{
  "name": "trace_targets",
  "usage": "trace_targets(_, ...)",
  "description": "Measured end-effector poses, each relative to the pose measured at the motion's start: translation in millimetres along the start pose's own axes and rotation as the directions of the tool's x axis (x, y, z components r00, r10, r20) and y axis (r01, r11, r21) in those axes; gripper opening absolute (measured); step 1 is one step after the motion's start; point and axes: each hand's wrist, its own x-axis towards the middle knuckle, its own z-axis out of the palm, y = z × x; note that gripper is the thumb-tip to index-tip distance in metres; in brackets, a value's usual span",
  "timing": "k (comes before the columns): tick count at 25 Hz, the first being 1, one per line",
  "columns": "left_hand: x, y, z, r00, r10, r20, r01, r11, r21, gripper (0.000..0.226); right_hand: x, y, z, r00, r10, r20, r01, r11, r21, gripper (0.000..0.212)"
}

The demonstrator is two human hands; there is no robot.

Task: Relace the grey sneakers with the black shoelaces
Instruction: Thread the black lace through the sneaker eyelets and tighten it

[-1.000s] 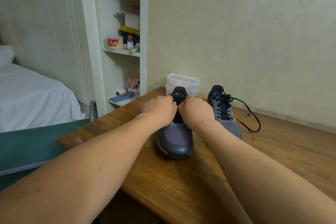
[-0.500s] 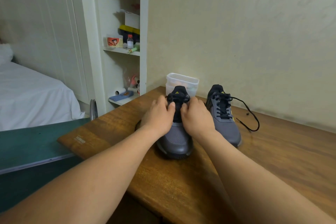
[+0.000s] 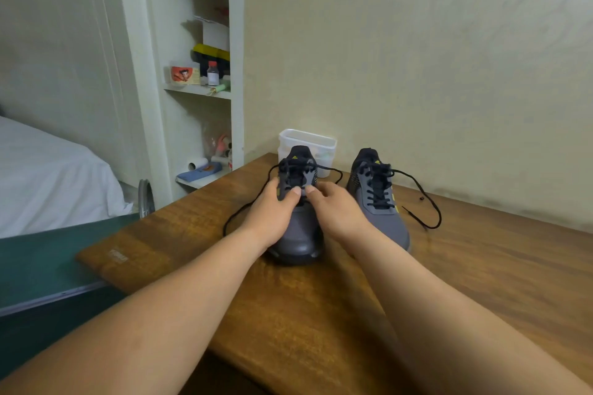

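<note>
Black laces (image 3: 290,170) under your thumbs; left hand (image 3: 272,215) and right hand (image 3: 337,212) clasp the sneaker (image 3: 298,237). Wooden table (image 3: 321,314), beige wall (image 3: 417,74).

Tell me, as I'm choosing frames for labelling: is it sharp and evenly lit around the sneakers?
Head view: soft, even light, no glare; near sneaker, left hand and right hand fairly sharp; head view's wide lens slants the shelf unit and stretches the foreground.
</note>
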Motion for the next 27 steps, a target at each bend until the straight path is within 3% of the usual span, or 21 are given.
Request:
trace_targets(2, -7.4, -10.7, 2.6, 0.999, 0.017, 0.037, -0.018, 1.000, 0.024, 0.060, -6.6, 19.6, -32.0, 0.969, -0.061, -0.241, 0.046, 0.997, -0.068, 0.024)
trace_targets(4, -9.3, -17.2, 5.0, 0.997, 0.003, 0.080, -0.004, 1.000, 0.009, 0.082, -4.2, 49.0, -68.6, 0.904, -0.001, -0.427, -0.070, 0.986, -0.151, 0.023)
trace_targets(5, -9.7, -13.6, 6.1, 0.995, -0.012, 0.101, 0.016, 0.999, -0.037, 0.076, -2.0, 62.6, -82.0, 0.906, 0.110, -0.409, -0.184, 0.972, -0.145, 0.037)
trace_targets(7, -6.0, -5.6, 6.6, 0.993, -0.046, 0.105, 0.057, 0.993, -0.100, 0.065, 2.6, 83.5, -93.5, 0.924, 0.335, -0.187, -0.335, 0.942, 0.028, 0.064)
trace_targets(8, -2.8, -4.0, 8.2, 0.995, -0.052, 0.084, 0.061, 0.992, -0.110, 0.065, 3.2, 89.6, -94.3, 0.922, 0.377, -0.091, -0.366, 0.924, 0.116, 0.065)
trace_targets(11, 5.2, -1.4, 16.3, 0.997, -0.056, 0.044, 0.061, 0.990, -0.125, 0.066, 1.0, 91.5, -91.4, 0.955, 0.295, -0.039, -0.286, 0.947, 0.149, 0.050)
trace_targets(13, 6.4, -3.0, 21.8, 0.994, -0.051, 0.095, 0.062, 0.991, -0.121, 0.067, -3.3, 91.4, -85.2, 0.969, 0.246, -0.025, -0.237, 0.953, 0.192, 0.043)
trace_targets(16, 3.9, -3.9, 20.8, 0.990, -0.101, 0.100, 0.120, 0.970, -0.212, 0.078, -4.5, 98.3, -84.0, 0.980, 0.197, -0.017, -0.181, 0.926, 0.332, 0.037)
trace_targets(17, 4.0, -6.9, 19.8, 0.990, -0.132, 0.049, 0.139, 0.973, -0.185, 0.084, -4.3, 99.6, -86.1, 0.977, 0.213, -0.030, -0.193, 0.930, 0.311, 0.040)
trace_targets(20, 4.1, -13.9, 24.4, 0.990, -0.138, -0.030, 0.140, 0.985, 0.103, 0.094, -2.1, 107.6, -91.6, 0.955, 0.283, -0.087, -0.294, 0.943, -0.159, 0.069)
trace_targets(21, 0.1, -12.0, 26.5, 0.988, -0.151, -0.027, 0.154, 0.981, 0.122, 0.094, -3.3, 107.5, -90.2, 0.951, 0.299, -0.079, -0.309, 0.931, -0.192, 0.074)
trace_targets(23, -8.8, -1.3, 22.9, 0.979, -0.204, -0.023, 0.204, 0.978, 0.031, 0.083, -10.9, 94.0, -88.1, 0.953, 0.301, -0.022, -0.299, 0.953, 0.050, 0.069)
trace_targets(25, -20.4, 9.5, 16.1, 0.974, -0.226, 0.021, 0.227, 0.965, -0.129, 0.054, -8.6, 88.1, -86.2, 0.962, 0.252, 0.100, -0.271, 0.898, 0.346, 0.061)
trace_targets(27, -30.2, 18.7, 10.3, 0.972, -0.225, 0.068, 0.234, 0.950, -0.205, 0.036, -10.2, 85.5, -76.6, 0.955, 0.221, 0.197, -0.291, 0.828, 0.479, 0.068)
